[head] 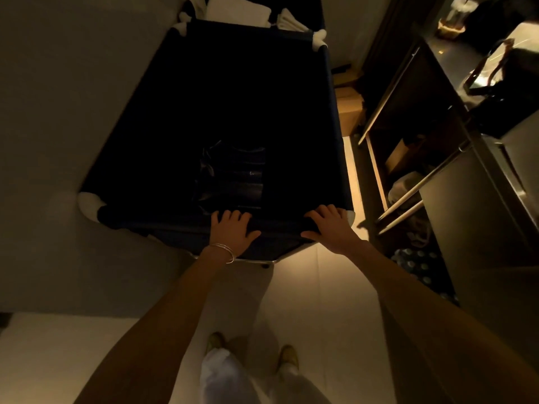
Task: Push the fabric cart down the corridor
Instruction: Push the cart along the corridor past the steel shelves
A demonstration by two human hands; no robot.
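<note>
A deep, dark blue fabric cart (335,118) with white padded corners fills the middle of the head view. Its inside is very dark, with a crumpled dark bag low down. My left hand (232,228), with thin bangles on the wrist, grips the near rim of the cart around its middle. My right hand (332,225) grips the same rim by the near right corner. Fingers of both hands curl over the edge into the cart. My legs and shoes show below on the pale floor.
A grey wall (58,126) runs close along the cart's left side. To the right stand dark shelves (408,158) with metal rails, a cardboard box (350,112) and a grey cabinet (478,217). White folded linen (236,10) lies beyond the cart's far end.
</note>
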